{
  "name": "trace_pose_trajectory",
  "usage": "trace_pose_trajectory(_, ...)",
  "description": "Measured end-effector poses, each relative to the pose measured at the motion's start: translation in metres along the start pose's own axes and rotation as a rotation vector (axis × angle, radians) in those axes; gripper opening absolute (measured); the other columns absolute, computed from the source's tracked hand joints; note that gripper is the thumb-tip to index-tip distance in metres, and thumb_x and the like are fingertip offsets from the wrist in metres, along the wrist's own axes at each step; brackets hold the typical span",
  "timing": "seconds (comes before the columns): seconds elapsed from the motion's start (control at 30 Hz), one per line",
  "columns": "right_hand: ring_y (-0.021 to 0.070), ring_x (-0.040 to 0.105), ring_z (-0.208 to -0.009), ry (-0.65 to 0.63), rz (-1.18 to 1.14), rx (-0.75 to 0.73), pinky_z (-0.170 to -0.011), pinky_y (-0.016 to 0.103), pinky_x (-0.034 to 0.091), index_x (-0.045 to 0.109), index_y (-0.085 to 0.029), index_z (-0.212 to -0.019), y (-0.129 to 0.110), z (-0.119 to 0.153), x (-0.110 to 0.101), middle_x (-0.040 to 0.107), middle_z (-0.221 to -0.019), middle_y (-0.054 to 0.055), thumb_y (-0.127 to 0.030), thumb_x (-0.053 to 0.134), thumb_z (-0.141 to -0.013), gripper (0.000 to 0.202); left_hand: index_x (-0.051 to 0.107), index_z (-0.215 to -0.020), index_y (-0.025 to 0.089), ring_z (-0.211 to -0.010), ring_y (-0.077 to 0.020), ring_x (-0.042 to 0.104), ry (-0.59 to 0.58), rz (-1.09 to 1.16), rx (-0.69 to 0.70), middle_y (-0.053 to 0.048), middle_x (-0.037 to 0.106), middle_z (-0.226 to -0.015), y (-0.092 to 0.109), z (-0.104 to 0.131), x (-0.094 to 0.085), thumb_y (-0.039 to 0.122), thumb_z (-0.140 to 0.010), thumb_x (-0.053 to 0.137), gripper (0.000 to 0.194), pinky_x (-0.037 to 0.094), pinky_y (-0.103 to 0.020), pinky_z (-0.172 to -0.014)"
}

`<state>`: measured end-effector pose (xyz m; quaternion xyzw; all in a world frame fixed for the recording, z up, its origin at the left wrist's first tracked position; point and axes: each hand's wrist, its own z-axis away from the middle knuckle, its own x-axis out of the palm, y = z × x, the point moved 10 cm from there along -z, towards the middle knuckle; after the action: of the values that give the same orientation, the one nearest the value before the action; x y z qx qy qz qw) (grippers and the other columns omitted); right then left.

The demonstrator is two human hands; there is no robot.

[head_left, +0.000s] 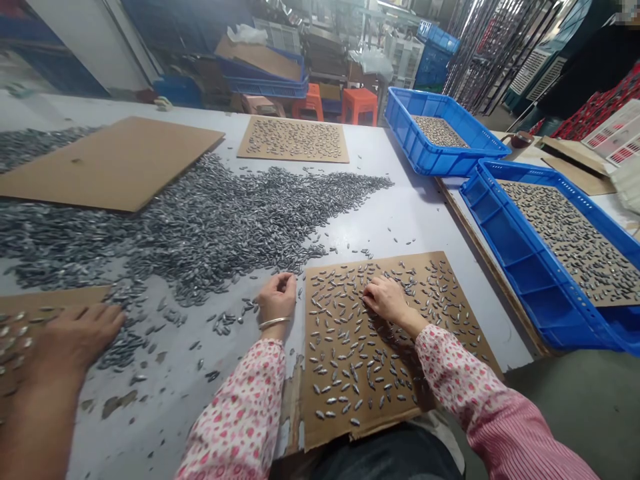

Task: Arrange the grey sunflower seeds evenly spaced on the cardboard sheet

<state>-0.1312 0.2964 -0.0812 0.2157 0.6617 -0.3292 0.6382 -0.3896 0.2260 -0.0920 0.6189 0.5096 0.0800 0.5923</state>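
Note:
Many small grey spindle-shaped metal pieces lie heaped on the white table. In front of me a brown cardboard sheet carries more of them, spread apart in one layer. My left hand rests just left of that sheet, near the heap's edge, its fingers curled in towards the thumb. Whatever it may hold is hidden. Over the sheet's upper middle, my right hand points down with its fingers bunched among the pieces. Its fingertips are too small to show what is in them.
Another person's hand lies over a second cardboard sheet at left. A bare cardboard sheet covers part of the heap; a filled sheet lies at the back. Two blue crates with filled sheets stand at right. Orange stools stand behind the table.

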Motion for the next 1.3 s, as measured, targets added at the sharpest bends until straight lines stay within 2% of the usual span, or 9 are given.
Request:
trace_pose_trajectory(0.2,0.0181,0.051,-0.085,0.030,0.050,-0.011,-0.076,0.030,0.034,0.062,-0.018,-0.080,-0.005,0.001,-0.008,0.061,-0.085,0.006,-0.027,0.048,-0.091,0.019,0.067,-0.078,0.017,-0.058,-0.0119,0.052,-0.008,0.001,-0.003,-0.002,0.061,-0.067,-0.002,0.001,0.001,0.037,-0.074,0.055,0.023,0.044,-0.023,-0.061)
trace_pose_trajectory(0.37,0.0185,0.051,-0.086,-0.004,0.052,-0.063,-0.077,0.031,0.034,0.063,-0.018,-0.080,-0.009,0.005,-0.011,0.061,-0.087,0.007,-0.027,0.048,-0.091,0.020,0.067,-0.078,0.018,-0.057,-0.0118,0.051,-0.010,-0.007,-0.013,-0.001,0.061,-0.066,-0.004,0.001,0.001,0.037,-0.074,0.055,0.023,0.044,-0.023,-0.060)
trace_pose_trajectory(0.6,0.0176,0.052,-0.088,0.023,-0.055,0.012,-0.077,0.029,0.036,0.065,-0.020,-0.087,0.005,0.005,-0.005,0.061,-0.090,0.005,-0.032,0.055,-0.089,0.016,0.067,-0.077,0.018,-0.059,-0.0122,0.052,-0.005,-0.002,0.008,-0.001,0.061,-0.066,-0.003,0.000,0.001,0.036,-0.074,0.055,0.022,0.043,-0.024,-0.061)
trace_pose_trajectory(0.87,0.0169,0.051,-0.087,0.034,-0.082,0.006,-0.074,0.028,0.035,0.066,-0.020,-0.086,-0.001,0.003,-0.009,0.061,-0.088,0.004,-0.029,0.055,-0.089,0.014,0.066,-0.075,0.017,-0.057,-0.0122,0.051,-0.008,0.009,0.002,-0.002,0.061,-0.066,0.004,0.000,-0.002,0.037,-0.073,0.054,0.023,0.045,-0.024,-0.060)
trace_pose_trajectory(1.1,0.0179,0.048,-0.092,0.004,-0.137,-0.157,-0.078,0.030,0.034,0.067,-0.022,-0.089,-0.036,-0.001,0.002,0.059,-0.091,0.004,-0.034,0.056,-0.089,0.016,0.066,-0.074,0.016,-0.057,-0.0120,0.051,-0.008,0.013,0.015,-0.002,0.061,-0.066,0.007,0.000,-0.002,0.036,-0.073,0.054,0.023,0.045,-0.023,-0.060)
trace_pose_trajectory(1.3,0.0199,0.047,-0.093,0.006,-0.037,-0.210,-0.079,0.032,0.034,0.066,-0.019,-0.083,-0.061,-0.007,0.011,0.059,-0.091,0.007,-0.033,0.054,-0.089,0.020,0.067,-0.078,0.016,-0.059,-0.0113,0.052,-0.014,0.001,0.003,-0.001,0.061,-0.067,-0.005,0.001,0.004,0.036,-0.075,0.055,0.024,0.044,-0.023,-0.062)
